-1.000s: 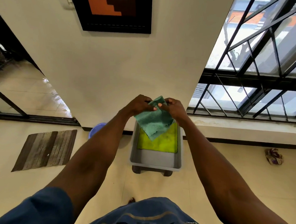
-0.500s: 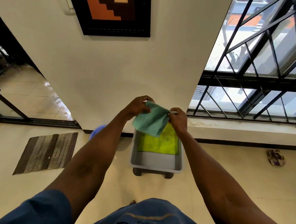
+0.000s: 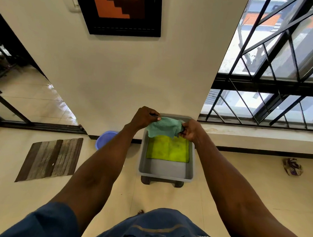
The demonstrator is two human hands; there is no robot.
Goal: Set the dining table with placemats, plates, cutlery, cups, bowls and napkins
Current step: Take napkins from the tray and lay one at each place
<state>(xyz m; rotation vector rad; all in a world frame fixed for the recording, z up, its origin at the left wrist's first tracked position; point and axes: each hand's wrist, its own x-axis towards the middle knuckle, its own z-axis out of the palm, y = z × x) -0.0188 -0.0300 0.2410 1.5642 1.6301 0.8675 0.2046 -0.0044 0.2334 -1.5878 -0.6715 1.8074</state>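
Now we are holding the green napkin (image 3: 163, 127) stretched between both hands above the far end of the grey tub (image 3: 165, 170), its long axis running left to right. Our left hand (image 3: 145, 116) is pinching the upper left corner and our right hand (image 3: 191, 130) is gripping the right edge, both equally near. Below it, the yellow cloth (image 3: 167, 151) is lying flat inside the tub. Compared with a second ago, we are spreading our hands wider, so the napkin is no longer hanging down in a point.
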